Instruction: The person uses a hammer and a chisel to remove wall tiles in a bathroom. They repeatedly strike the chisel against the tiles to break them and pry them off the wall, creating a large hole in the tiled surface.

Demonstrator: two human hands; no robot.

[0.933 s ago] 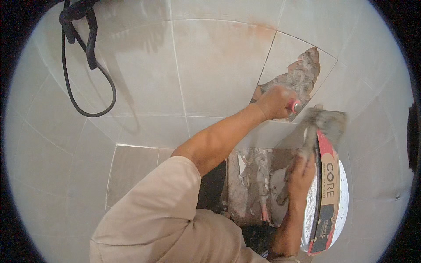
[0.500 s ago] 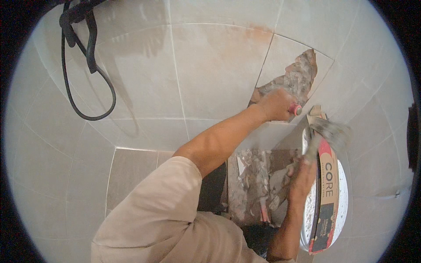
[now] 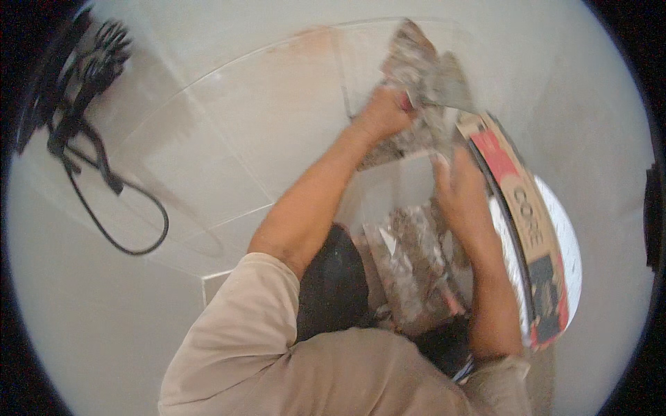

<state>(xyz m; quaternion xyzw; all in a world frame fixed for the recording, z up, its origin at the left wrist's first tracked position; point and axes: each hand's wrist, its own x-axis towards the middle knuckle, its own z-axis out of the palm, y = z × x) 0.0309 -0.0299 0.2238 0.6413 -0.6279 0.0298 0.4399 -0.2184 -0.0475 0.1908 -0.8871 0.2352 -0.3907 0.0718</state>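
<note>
My left hand (image 3: 388, 114) is closed round the red grip of a chisel (image 3: 406, 102), held against a broken patch (image 3: 408, 54) in the pale wall tiles. The chisel's blade is hidden by the hand and the blur. My right hand (image 3: 463, 187) is wrapped round the handle of a hammer (image 3: 447, 80). Its broad grey head, smeared by motion, is raised just right of the chisel grip, in front of the broken patch. Whether hammer and chisel touch, I cannot tell.
A long cardboard box (image 3: 531, 236) in brown, red and black lies across a round white container (image 3: 565, 260) at my right. Broken tile and mortar rubble (image 3: 416, 270) is heaped below the wall. Black looped cables (image 3: 163, 225) hang at the upper left.
The view has turned and shifted. My right hand has swung the hammer up and left, from over the cardboard box to beside the chisel. My left hand keeps its grip on the chisel.
</note>
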